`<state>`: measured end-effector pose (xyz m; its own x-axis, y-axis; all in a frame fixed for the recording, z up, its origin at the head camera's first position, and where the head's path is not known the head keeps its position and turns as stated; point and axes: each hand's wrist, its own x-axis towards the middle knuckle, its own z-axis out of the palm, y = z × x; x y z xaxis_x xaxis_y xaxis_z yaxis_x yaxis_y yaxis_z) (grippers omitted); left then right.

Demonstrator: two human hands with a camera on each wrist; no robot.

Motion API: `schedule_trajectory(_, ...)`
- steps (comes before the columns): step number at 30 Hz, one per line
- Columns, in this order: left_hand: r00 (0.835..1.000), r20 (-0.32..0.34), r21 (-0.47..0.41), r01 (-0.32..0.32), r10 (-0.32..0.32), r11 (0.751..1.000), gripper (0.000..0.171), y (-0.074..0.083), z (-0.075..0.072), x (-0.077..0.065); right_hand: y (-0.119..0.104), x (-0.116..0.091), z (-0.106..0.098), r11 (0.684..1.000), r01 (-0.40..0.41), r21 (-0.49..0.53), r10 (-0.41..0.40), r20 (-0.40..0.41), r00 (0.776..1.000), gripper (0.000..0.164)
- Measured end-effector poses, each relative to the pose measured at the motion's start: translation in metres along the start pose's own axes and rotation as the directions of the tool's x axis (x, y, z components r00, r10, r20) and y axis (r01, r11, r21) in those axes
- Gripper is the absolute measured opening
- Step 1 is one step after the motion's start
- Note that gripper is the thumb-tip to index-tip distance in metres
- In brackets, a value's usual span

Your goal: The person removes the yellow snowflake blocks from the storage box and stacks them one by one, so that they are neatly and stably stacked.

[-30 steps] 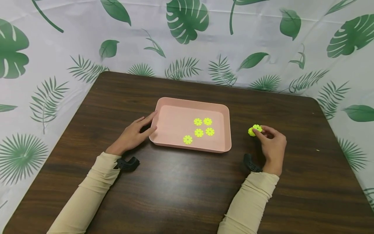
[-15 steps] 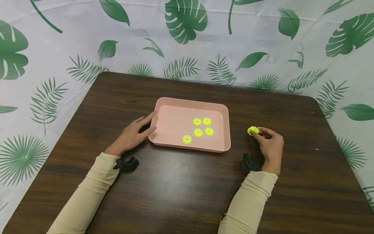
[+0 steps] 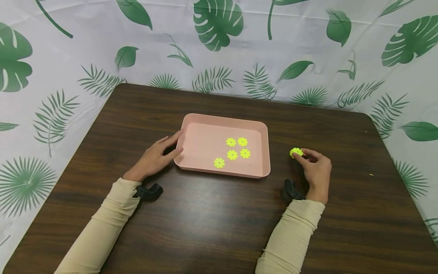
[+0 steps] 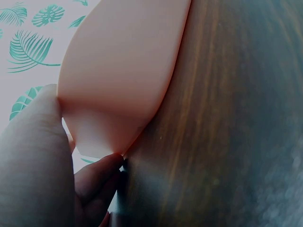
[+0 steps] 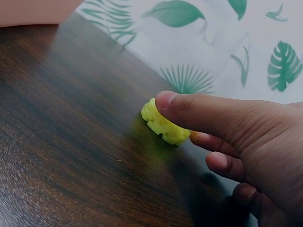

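"Here's the right hand (image 3: 316, 168), out past three o'clock from the pink tray (image 3: 202, 140), thumb and fingers pinching a little yellow stack (image 3: 296, 153) of notched discs!"

"And the change there?"

"Big tidy-up! A second ago two discs sat staggered, one poking out sideways; now they're drawn nearly into line. The right wrist view has the thumb laid over the top, though the exact count is hard to tell."

"Over to nine o'clock, then: the left hand (image 3: 155, 158)?"

"Steady as you like, same spot as before, fingers straight and spread, tips touching the tray's near-nine end, no grip on it."

"Inside the tray?"

"Five loose discs (image 3: 232, 155), unmoved! Four bunched between two and four o'clock, one alone at six."

"Any lettering on those black wristbands (image 3: 149, 192)?"

"Too small to tell. They hang over the dark wood-grain table (image 3: 205, 228), at eight and four o'clock from the tray."
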<state>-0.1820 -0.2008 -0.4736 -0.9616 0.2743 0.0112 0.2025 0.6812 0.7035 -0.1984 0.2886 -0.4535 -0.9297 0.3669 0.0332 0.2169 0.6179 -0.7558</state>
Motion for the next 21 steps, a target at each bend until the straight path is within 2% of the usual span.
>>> schedule_trajectory(21, 1.000, 0.001, 0.000, -0.005, 0.005, 1.000, 0.066, 0.0023, -0.0017, 0.0000, -0.0017, -0.0003, 0.0000, 1.000, -0.008, -0.006, 0.008, 0.006, 1.000, 0.048)
